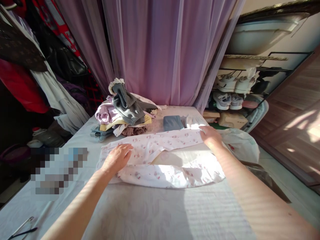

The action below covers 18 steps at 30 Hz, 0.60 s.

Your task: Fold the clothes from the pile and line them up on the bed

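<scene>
White printed trousers [160,145] lie across the pale sheet [140,213] in front of the person, spread out at length and not folded, the two legs apart with bare sheet between them. The left hand [120,156] rests palm down near the waist end, its fingers loosely extended rather than closed on the cloth. The right hand [210,136] touches the end of the farther leg; whether it pinches the fabric, I cannot tell. Beyond, a blue-grey cloth [172,123] already sits as a compact folded rectangle beside a white piece [194,120], while the clothes heap [128,108] remains jumbled and unsorted.
</scene>
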Motion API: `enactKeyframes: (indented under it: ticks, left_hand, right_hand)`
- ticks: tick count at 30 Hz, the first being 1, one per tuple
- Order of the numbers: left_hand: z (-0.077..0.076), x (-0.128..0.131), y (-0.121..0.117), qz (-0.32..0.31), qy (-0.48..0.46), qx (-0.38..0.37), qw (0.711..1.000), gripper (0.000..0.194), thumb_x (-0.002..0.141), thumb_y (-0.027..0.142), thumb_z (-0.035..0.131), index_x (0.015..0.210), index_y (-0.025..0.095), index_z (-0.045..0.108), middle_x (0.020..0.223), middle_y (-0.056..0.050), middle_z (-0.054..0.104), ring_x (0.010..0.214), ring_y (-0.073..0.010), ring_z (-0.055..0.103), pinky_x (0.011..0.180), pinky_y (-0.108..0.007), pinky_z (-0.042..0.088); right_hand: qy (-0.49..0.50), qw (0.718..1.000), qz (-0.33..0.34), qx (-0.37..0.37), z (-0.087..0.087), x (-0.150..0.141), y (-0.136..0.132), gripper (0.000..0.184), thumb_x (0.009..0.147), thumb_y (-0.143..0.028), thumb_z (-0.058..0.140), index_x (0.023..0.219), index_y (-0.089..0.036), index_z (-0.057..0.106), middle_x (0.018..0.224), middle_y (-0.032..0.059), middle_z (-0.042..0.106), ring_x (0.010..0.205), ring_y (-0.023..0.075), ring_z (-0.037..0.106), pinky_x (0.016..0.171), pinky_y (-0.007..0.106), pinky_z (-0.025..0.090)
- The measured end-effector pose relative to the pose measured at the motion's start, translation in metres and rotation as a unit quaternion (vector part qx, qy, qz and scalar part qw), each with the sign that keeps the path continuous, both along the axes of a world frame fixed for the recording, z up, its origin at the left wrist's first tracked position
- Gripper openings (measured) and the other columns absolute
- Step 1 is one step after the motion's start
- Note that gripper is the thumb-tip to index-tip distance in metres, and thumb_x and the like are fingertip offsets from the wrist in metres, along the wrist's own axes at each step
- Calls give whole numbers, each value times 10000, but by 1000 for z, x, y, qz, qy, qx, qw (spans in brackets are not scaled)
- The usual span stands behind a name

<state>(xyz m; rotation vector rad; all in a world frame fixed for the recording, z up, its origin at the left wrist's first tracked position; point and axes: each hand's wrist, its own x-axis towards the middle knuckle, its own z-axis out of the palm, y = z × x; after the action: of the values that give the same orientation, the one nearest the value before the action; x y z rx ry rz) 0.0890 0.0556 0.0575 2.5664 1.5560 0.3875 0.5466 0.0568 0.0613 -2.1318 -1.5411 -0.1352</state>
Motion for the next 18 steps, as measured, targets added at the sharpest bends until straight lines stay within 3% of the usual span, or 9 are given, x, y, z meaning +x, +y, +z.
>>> enactKeyframes:
  ticks: [4, 6, 12, 18]
  left_hand:
    - [-23, 39, 20, -95, -12, 13, 995, 381, 939, 298, 436, 1220, 202, 674, 1364, -88, 629, 1290, -244, 549, 1103, -402, 436]
    - [-34, 55, 27, -123, -15, 31, 992, 416, 951, 330, 446, 1298, 192, 630, 1422, -98, 581, 1351, -259, 492, 1130, -421, 411]
    - [-56, 73, 30, -115, 14, 42, 992, 507, 971, 425, 432, 1424, 217, 526, 1529, -108, 460, 1430, -318, 381, 1171, -561, 300]
    - [-61, 73, 28, -108, 12, 55, 993, 528, 972, 480, 417, 1442, 256, 507, 1526, -101, 467, 1430, -309, 378, 1191, -551, 247]
  right_hand:
    - [-78, 988, 109, -82, 5, -21, 31, 307, 886, -257, 495, 1051, -249, 753, 1187, 47, 705, 1098, 238, 590, 972, 368, 432]
    - [-106, 976, 171, -84, 5, -41, 40, 299, 897, -248, 505, 1065, -240, 753, 1182, 49, 708, 1106, 235, 587, 968, 356, 427]
    - [-169, 943, 276, -76, -3, -88, 51, 253, 941, -263, 518, 1036, -237, 751, 1136, 46, 707, 1042, 211, 574, 931, 328, 397]
    - [-233, 924, 290, -85, -4, -96, 51, 278, 974, -277, 481, 932, -230, 752, 1020, 53, 709, 958, 213, 546, 809, 341, 361]
